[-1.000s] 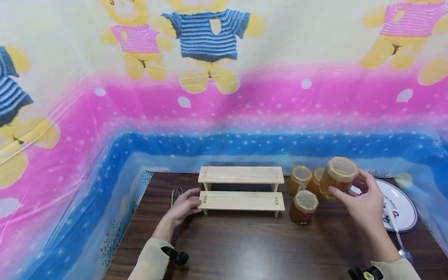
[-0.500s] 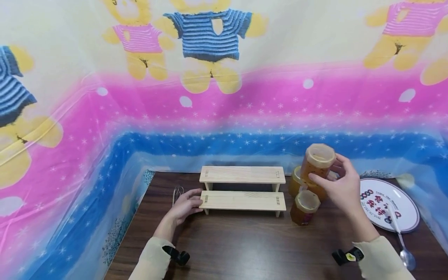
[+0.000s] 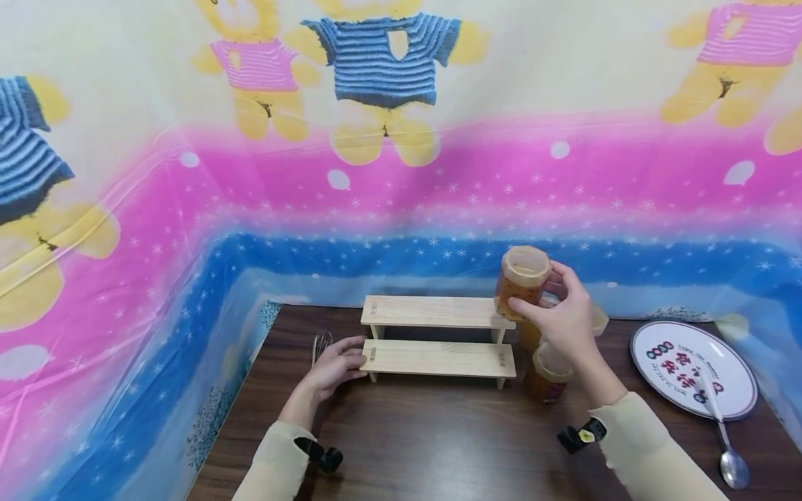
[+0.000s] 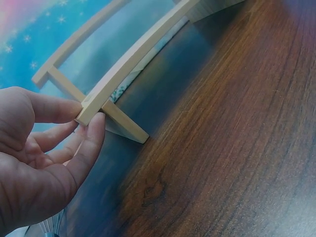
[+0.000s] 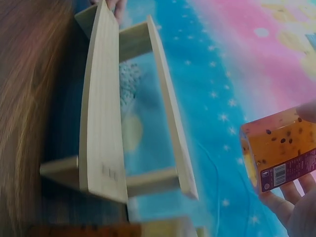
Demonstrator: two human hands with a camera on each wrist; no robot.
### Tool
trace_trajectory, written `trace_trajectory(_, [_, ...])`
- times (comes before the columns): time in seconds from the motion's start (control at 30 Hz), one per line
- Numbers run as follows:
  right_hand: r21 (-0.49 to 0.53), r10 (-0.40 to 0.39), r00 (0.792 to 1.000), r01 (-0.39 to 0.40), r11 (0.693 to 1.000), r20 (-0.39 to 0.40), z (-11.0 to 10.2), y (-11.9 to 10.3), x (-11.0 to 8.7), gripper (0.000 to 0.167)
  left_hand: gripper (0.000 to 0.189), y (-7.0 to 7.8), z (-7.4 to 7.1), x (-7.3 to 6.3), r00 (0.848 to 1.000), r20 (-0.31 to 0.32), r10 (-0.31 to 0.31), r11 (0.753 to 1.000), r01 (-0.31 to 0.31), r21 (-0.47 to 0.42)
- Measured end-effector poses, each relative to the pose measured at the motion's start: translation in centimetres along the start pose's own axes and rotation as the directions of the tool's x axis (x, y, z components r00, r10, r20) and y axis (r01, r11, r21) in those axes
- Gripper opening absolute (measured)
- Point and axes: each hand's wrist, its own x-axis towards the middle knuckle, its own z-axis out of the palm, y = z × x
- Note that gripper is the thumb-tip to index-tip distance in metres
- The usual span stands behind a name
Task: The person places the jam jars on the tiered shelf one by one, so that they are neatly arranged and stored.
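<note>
My right hand (image 3: 569,319) grips a lidded jar (image 3: 523,278) of orange contents with dark specks. In the head view the jar overlaps the right end of the upper board of a two-step wooden rack (image 3: 432,356). The right wrist view shows the label and barcode on the side of this jar (image 5: 286,148), with fingers beneath it. My left hand (image 3: 336,367) pinches the left end of the rack's lower board; the left wrist view shows thumb and fingers on that board end (image 4: 91,109). Another jar (image 3: 546,379) stands right of the rack, partly behind my right forearm.
More jars, one showing as a yellow jar (image 3: 530,337), stand behind my right hand, mostly hidden. To the right lies a white plate (image 3: 651,372) with red print, a spoon (image 3: 733,467) leaning across its rim. A wire whisk (image 3: 321,342) lies left of the rack. Patterned cloth hangs behind the table.
My right hand has carried the jar leftward and up, from near the plate to the rack's right end, uncovering the plate. The left hand keeps its place on the rack.
</note>
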Motion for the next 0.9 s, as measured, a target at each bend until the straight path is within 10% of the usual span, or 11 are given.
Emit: trace_trajectory(0.9, [0.176,-0.015,0.990,-0.010,0.984,0.140,13.5,-0.9,1.2,0.078,0.055,-0.1,-0.1,-0.1,1.000,0.002,0.017,1.000,-0.017,-0.002])
